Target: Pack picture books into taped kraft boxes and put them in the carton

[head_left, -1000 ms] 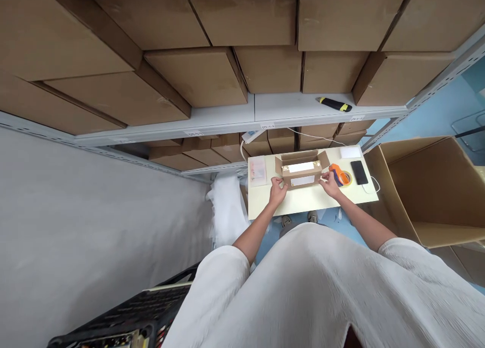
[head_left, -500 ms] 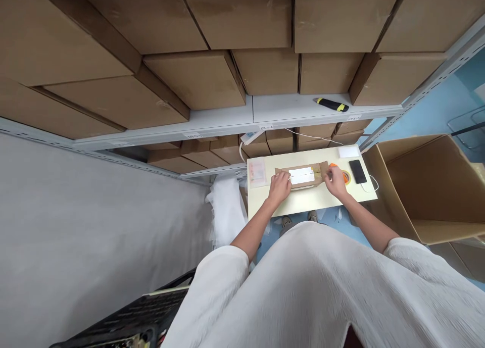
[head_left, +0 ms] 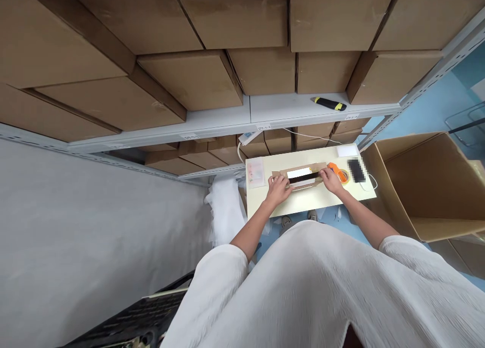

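A small cardboard box [head_left: 317,166] lies lengthwise on the pale table [head_left: 291,201]. Its top is parted along the middle, and a dark gap shows between two strips of a white label [head_left: 298,172]. My left hand [head_left: 278,189] is closed on the box's left end, fingers bent over the edge. At the other end, my right hand [head_left: 332,181] grips the edge between thumb and fingers. Just beyond the right hand sits an orange tape dispenser [head_left: 335,171] with a roll of tape [head_left: 343,176]. What lies inside the box is too dark to make out.
A blurred-out dark device [head_left: 356,170] and a white block [head_left: 347,150] lie on the table's right, a clear pinkish packet [head_left: 256,172] on its left. A utility knife [head_left: 329,104] rests on the shelf [head_left: 280,105] among cartons. A large open carton [head_left: 435,181] stands right.
The box top has parted at its seam, splitting the white label and showing the dark gap. My right hand has moved slightly from the raised end flap onto the box's edge.
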The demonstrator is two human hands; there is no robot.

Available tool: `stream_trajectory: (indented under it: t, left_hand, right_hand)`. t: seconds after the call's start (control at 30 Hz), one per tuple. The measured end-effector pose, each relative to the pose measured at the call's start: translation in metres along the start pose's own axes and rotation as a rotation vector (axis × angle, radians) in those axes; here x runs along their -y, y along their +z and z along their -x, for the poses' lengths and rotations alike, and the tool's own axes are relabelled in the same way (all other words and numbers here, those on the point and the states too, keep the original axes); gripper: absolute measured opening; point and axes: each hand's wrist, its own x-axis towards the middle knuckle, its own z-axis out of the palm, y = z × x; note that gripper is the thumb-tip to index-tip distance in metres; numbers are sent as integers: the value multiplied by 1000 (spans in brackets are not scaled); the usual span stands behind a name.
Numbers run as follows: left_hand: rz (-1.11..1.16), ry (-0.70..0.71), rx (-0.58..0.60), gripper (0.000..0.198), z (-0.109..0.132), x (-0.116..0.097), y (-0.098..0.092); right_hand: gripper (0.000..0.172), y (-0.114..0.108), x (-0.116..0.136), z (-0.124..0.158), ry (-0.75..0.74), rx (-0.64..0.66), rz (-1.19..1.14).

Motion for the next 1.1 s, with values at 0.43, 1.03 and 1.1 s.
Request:
stream_trajectory:
  t: [0.43,1.03,1.1]
  left_hand:
    - [66,-26,6,13,23,15,15]
    - [464,-295,-280,23,4,79,14]
    - [440,-506,-341,24,-5,106,8]
  right_hand:
    - [70,-9,13,-10,-316,176,113]
    - [136,14,16,-64,-273,447,587]
    - [136,12,20,-62,-266,454,629]
